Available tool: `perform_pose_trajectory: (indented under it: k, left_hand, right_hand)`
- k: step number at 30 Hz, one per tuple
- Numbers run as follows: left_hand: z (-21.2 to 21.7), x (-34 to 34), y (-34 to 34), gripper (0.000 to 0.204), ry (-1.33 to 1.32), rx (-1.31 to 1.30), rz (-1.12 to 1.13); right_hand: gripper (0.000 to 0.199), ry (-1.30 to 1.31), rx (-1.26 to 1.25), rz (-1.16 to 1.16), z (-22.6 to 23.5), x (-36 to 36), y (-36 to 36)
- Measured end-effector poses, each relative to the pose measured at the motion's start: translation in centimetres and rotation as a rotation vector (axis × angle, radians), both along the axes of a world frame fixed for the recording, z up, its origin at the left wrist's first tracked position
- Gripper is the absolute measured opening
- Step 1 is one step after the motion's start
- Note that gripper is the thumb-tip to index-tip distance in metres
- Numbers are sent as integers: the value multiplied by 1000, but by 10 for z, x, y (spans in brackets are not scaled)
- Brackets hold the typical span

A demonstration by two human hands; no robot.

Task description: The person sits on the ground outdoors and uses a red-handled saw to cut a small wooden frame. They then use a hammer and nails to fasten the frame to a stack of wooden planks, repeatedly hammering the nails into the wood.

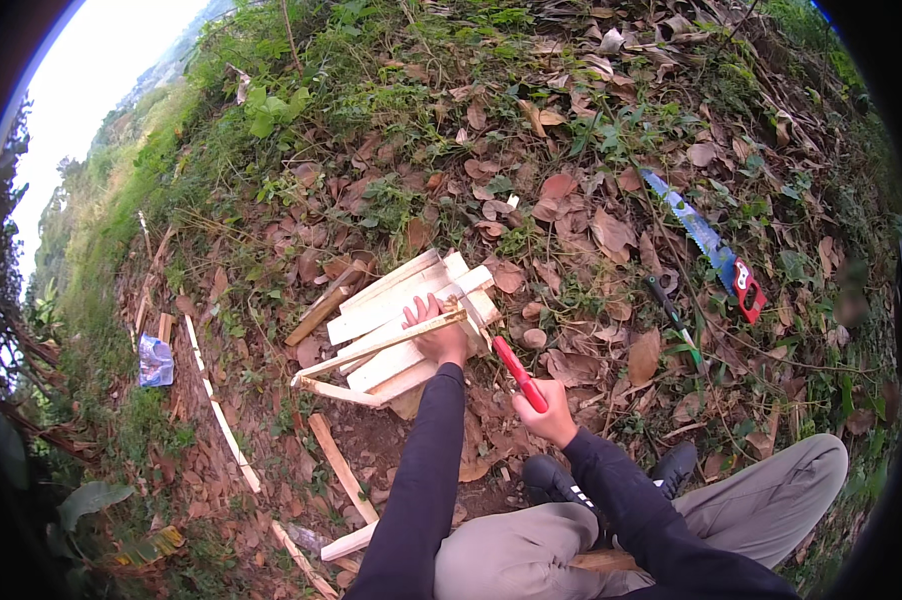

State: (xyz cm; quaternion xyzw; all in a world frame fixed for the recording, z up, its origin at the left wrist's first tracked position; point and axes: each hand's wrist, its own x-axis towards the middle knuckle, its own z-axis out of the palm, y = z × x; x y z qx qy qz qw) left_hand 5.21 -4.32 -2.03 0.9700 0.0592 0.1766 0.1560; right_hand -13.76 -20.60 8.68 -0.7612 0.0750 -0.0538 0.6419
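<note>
A small build of pale wooden slats (376, 318) lies tilted on the leafy ground in front of me, with thin strips forming a frame at its near left side. My left hand (443, 335) rests on the slats with its fingers spread, and one wooden strip (376, 348) crosses over it. My right hand (548, 412) is closed round the red handle of a tool (520, 374). The tool's thin metal part reaches up to the right end of the slats; I cannot make out its exact kind.
To the right lie a handsaw (706, 235) with a red grip and a slim dark-and-green tool (676, 320). Loose wood strips (221, 415) and a short board (341, 470) lie on the left, near a clear plastic bag (156, 360). My shoes (561, 480) are close by; the grassy ground slopes.
</note>
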Motion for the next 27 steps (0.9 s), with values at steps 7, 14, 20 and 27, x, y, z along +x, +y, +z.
perform_pose_trajectory:
  k: [7,14,20,27]
  left_hand:
    - [0,-7,-3,36,-29,-1,-73]
    - [8,-2,-1,38,48,-10,-34]
    - [-10,-4,5,38,-113,20,-68]
    - [-6,0,3,38,-31,13,-62]
  right_hand:
    - [22,54,48,16,16,-44,-1]
    - [28,4,28,-13,20,-61,10]
    - [26,-38,72,-82,4,5,26]
    - [23,64,96,18,36,-92,2]
